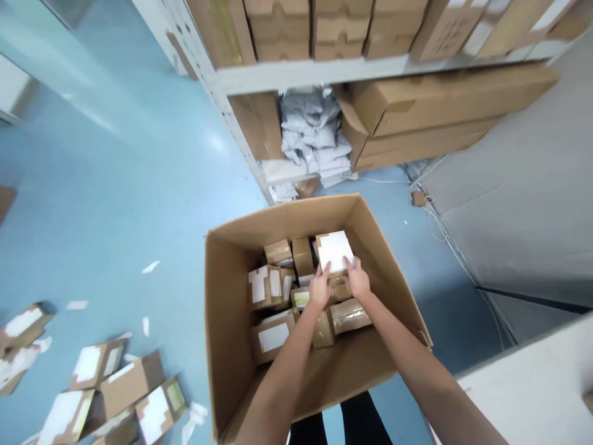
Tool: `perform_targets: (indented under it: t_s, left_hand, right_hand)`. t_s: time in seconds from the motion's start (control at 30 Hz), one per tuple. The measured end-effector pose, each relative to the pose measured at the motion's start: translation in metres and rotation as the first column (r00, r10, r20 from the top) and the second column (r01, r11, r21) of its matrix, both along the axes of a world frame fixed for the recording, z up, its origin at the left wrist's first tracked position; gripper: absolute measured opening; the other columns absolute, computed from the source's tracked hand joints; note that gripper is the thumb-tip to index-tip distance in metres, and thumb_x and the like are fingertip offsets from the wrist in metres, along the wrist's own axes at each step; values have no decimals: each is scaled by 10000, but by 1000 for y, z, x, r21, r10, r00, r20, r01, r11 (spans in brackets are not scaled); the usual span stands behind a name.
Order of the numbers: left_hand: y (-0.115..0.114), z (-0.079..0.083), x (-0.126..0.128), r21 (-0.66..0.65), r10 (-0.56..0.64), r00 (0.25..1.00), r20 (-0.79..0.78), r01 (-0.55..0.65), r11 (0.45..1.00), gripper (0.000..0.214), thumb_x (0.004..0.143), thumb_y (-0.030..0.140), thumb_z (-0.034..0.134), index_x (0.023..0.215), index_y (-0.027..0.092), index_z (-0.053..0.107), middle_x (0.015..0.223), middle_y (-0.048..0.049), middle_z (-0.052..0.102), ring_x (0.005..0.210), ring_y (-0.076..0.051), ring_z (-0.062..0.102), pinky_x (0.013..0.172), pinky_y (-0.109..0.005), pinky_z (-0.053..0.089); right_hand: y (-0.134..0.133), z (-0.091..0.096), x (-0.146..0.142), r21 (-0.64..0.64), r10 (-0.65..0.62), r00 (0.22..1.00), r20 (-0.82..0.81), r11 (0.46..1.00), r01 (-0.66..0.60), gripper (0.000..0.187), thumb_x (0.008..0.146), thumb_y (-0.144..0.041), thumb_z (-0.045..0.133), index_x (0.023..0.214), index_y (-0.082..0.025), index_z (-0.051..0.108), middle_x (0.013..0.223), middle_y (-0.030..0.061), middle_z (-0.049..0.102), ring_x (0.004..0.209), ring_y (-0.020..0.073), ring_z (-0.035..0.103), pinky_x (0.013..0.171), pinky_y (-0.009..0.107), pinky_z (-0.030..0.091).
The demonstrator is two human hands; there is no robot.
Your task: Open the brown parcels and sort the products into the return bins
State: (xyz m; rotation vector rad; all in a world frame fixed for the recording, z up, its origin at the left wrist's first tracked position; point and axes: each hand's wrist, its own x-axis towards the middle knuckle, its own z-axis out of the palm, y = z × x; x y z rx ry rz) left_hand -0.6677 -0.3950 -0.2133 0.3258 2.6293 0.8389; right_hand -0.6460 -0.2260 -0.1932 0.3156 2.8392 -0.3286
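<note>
A large open cardboard carton (231, 383) stands before me with several small parcels inside. Both arms reach down into it. A small cardboard box with a white label (334, 250) lies between my hands near the carton's far right corner. My left hand (319, 287) grips its near left corner, and my right hand (356, 279) grips the near right side. Around it sit a labelled parcel (273, 337), a taped brown parcel (349, 315) and a narrow brown box (302, 256). The box's underside is hidden, so I cannot tell whether it touches the parcels below.
Beyond the carton rises a shelf rack (306, 74) holding boxes and a heap of grey plastic bags (315, 130). Loose parcels (130, 383) and paper scraps lie on the blue floor at left. Cables (451, 238) run along the right wall; a white surface (532, 383) is at lower right.
</note>
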Motion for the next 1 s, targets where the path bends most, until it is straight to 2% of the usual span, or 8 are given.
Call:
perform_targets:
  t_s: [0.13,0.27,0.37,0.47,0.6,0.77,0.87,1.0]
  left_hand:
    - [15,93,22,38,-99,985,-141,105,994,756,951,134,629,1645,352,426,1673,-140,457,1241,-298,720,1061,-432,590]
    - [44,181,58,15,-251,919,-305,268,963,695,962,159,620,1616,349,476,1669,-145,460,1332,-313,661,1087,-447,571]
    - [69,227,91,-51,-355,876,-326,359,932,668,945,154,637,1583,316,527,1618,-181,515,1216,-315,725,1006,-413,601]
    - [90,255,125,-89,-434,851,-296,428,899,645,940,140,633,1565,274,550,1525,-182,611,1094,-282,771,955,-368,609]
    - [115,271,183,-44,-520,800,-300,533,845,595,963,168,639,1544,281,576,1547,-151,602,1183,-293,744,1003,-374,595]
    - [172,268,294,62,-643,702,-307,688,723,579,982,184,623,1549,294,572,1600,-130,556,1288,-297,695,1081,-421,574]
    - [215,253,378,165,-734,613,-293,788,593,612,964,155,617,1550,322,563,1580,-99,582,1403,-280,613,1147,-450,537]
    - [250,216,490,203,-857,498,-135,860,468,681,915,114,624,1568,287,535,1612,-108,542,1521,-274,482,1245,-471,436]
  right_hand:
    - [14,91,46,16,-93,971,-220,995,99,690,931,-216,683,1589,-259,480,1571,210,450,1149,332,712,877,399,612]
    - [29,172,110,-29,-245,890,-385,967,253,677,906,-131,608,1562,-272,526,1519,182,513,1145,315,709,928,417,620]
    - [36,209,157,-123,-383,797,-468,921,371,680,878,-117,587,1535,-289,565,1422,139,589,1137,287,708,948,413,627]
    - [41,226,200,-216,-488,662,-568,865,452,668,846,-88,567,1486,-272,617,1354,126,619,1203,279,676,1013,421,605]
    - [53,240,273,-273,-559,520,-646,805,526,591,883,-114,551,1454,-239,635,1331,146,609,1235,292,646,1039,455,592]
    - [84,249,419,-265,-615,428,-662,726,635,603,910,-110,513,1484,-271,603,1413,148,574,1311,303,606,1053,501,584]
    - [98,234,522,-217,-673,386,-630,631,745,636,898,-107,542,1513,-263,583,1519,162,522,1406,336,525,1107,542,541]
    - [98,185,647,-223,-848,363,-387,468,855,764,856,-70,570,1595,-252,504,1702,158,348,1421,353,504,1117,535,517]
